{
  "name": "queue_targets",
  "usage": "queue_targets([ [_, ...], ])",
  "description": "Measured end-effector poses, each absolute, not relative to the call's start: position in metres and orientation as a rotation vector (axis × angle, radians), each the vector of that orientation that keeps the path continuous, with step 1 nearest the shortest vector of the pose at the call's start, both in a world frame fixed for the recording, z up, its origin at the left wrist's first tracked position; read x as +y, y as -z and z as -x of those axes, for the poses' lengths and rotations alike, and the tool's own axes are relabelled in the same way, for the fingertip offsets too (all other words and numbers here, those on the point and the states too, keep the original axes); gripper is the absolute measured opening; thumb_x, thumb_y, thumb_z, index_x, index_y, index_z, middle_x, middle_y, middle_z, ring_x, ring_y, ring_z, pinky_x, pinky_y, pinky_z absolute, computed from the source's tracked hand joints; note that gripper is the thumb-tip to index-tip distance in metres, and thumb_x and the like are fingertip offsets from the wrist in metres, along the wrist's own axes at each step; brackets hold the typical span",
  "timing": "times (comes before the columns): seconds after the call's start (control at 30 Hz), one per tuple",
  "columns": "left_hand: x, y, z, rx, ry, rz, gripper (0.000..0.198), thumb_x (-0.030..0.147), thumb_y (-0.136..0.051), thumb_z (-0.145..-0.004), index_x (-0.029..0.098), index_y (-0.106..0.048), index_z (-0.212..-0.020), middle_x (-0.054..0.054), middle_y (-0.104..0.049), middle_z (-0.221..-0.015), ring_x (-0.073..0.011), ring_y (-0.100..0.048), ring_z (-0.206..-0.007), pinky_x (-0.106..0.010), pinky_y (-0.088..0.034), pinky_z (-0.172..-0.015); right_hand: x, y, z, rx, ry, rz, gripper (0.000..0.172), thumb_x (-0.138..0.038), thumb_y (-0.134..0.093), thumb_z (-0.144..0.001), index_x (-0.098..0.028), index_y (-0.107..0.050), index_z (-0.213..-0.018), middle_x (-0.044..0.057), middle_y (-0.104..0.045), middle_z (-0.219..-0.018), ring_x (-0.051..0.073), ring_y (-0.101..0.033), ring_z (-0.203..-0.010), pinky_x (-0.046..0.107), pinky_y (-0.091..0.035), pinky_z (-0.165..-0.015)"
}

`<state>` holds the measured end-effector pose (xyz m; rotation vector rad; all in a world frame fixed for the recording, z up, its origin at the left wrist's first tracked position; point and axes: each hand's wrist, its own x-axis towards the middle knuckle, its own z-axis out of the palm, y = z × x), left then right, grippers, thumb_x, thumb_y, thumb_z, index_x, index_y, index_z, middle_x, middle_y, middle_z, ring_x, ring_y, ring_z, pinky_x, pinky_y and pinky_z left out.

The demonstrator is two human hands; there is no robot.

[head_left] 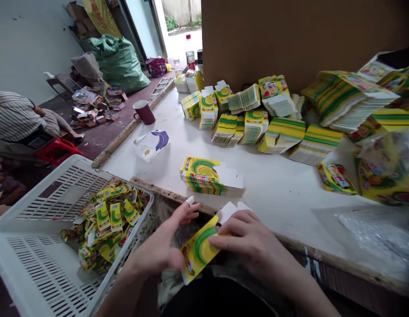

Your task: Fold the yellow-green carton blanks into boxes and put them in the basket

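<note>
Both my hands hold one flat yellow-and-green carton blank [199,251] just below the table's front edge. My left hand [165,246] grips its lower left end, the index finger raised with a white tape on its tip. My right hand [247,240] lies over its upper right end, fingers pressed on the card near the white flaps. A short stack of the same blanks [207,176] lies on the white table [277,189] right above my hands.
A white slotted basket [35,264] at my left holds several folded yellow cartons [107,220]. Many stacks of blanks [273,119] line the table's back before a brown board. A maroon mug [144,112] and a white-purple pack [151,144] stand left. A seated person [22,121] is far left.
</note>
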<state>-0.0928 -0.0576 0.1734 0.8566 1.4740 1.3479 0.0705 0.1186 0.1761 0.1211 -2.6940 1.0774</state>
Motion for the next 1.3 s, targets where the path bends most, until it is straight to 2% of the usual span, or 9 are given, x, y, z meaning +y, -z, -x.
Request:
queue_targets([
  [0.07,-0.054,-0.173,0.084,1.604,-1.13,-0.954,0.091,0.048,-0.086,-0.064,0.025,-0.044,-0.141,-0.011,-0.057,-0.137,-0.0327,-0.054,-0.123,-0.044,-0.042,-0.105,0.112,-0.177,-0.072,-2.678,-0.936,-0.155,0.023,-0.02,-0.056,-0.094,-0.029,-0.067,-0.112,0.001,-0.071,-0.097,0.021,-0.058,-0.098,0.046,-0.035,-0.104],
  [0.17,-0.047,-0.166,0.065,1.724,-1.189,-0.936,0.062,0.024,-0.075,-0.077,0.026,-0.043,-0.131,-0.004,-0.063,-0.123,-0.0234,-0.06,-0.111,-0.034,-0.049,-0.096,0.101,-0.168,-0.074,-2.36,-0.986,0.11,0.051,-0.024,-0.063,-0.09,-0.028,-0.048,-0.139,0.008,-0.049,-0.142,0.025,-0.039,-0.135,0.047,-0.014,-0.12],
  [0.23,-0.046,-0.16,0.055,1.859,-1.258,-0.94,0.069,0.021,-0.072,-0.077,0.028,-0.032,-0.133,-0.003,-0.062,-0.119,-0.021,-0.061,-0.105,-0.031,-0.051,-0.09,0.093,-0.158,-0.073,-2.075,-1.312,0.351,0.071,-0.034,-0.067,-0.087,-0.031,-0.031,-0.149,0.008,-0.032,-0.156,0.026,-0.029,-0.143,0.045,-0.021,-0.12],
  [0.43,-0.049,-0.144,0.04,2.083,-1.266,-1.318,0.068,0.02,-0.061,-0.079,0.028,-0.02,-0.132,-0.007,-0.059,-0.111,-0.0197,-0.065,-0.087,-0.031,-0.054,-0.075,0.076,-0.143,-0.055,-1.227,-2.69,0.583,0.043,-0.046,-0.05,-0.096,-0.027,-0.057,-0.133,0.006,-0.063,-0.134,0.024,-0.057,-0.124,0.042,-0.037,-0.111],
  [0.57,-0.05,-0.142,0.044,2.164,-1.175,-1.401,0.053,0.017,-0.057,-0.074,0.025,-0.029,-0.119,-0.003,-0.055,-0.095,-0.0172,-0.059,-0.069,-0.028,-0.049,-0.06,0.078,-0.143,-0.049,-1.144,-2.893,0.52,0.05,-0.048,-0.065,-0.086,-0.027,-0.06,-0.131,0.004,-0.066,-0.13,0.025,-0.057,-0.124,0.043,-0.029,-0.116],
  [0.73,-0.05,-0.142,0.047,2.148,-1.103,-1.37,0.058,0.02,-0.058,-0.073,0.024,-0.026,-0.122,-0.008,-0.056,-0.104,-0.022,-0.062,-0.078,-0.034,-0.052,-0.067,0.081,-0.135,-0.049,-0.959,-3.031,0.333,0.056,-0.063,-0.052,-0.088,-0.034,-0.054,-0.136,0.003,-0.059,-0.139,0.026,-0.054,-0.129,0.047,-0.033,-0.114],
  [1.07,-0.043,-0.144,0.048,1.935,-1.042,-1.104,0.07,0.015,-0.059,-0.067,0.023,-0.022,-0.125,-0.003,-0.059,-0.094,-0.0227,-0.063,-0.076,-0.036,-0.053,-0.068,0.083,-0.133,-0.058,-2.06,-2.171,0.268,0.064,-0.043,-0.051,-0.095,-0.038,-0.021,-0.152,0.001,-0.024,-0.162,0.021,-0.026,-0.147,0.045,-0.019,-0.121],
  [1.2,-0.045,-0.134,0.046,2.121,-1.038,-1.187,0.064,0.02,-0.061,-0.073,0.021,-0.024,-0.125,-0.013,-0.052,-0.116,-0.0282,-0.061,-0.099,-0.044,-0.053,-0.081,0.079,-0.127,-0.058,-2.267,-1.707,0.23,0.051,-0.017,-0.035,-0.099,-0.033,-0.039,-0.147,0.004,-0.032,-0.159,0.016,-0.033,-0.144,0.035,-0.028,-0.118],
  [1.3,-0.051,-0.131,0.047,2.284,-1.007,-1.144,0.057,0.019,-0.063,-0.075,0.021,-0.033,-0.123,-0.012,-0.056,-0.114,-0.029,-0.061,-0.102,-0.046,-0.053,-0.085,0.082,-0.123,-0.057,-2.296,-1.55,0.225,0.054,-0.017,-0.041,-0.097,-0.03,-0.035,-0.149,0.008,-0.03,-0.159,0.017,-0.034,-0.143,0.034,-0.032,-0.116],
])
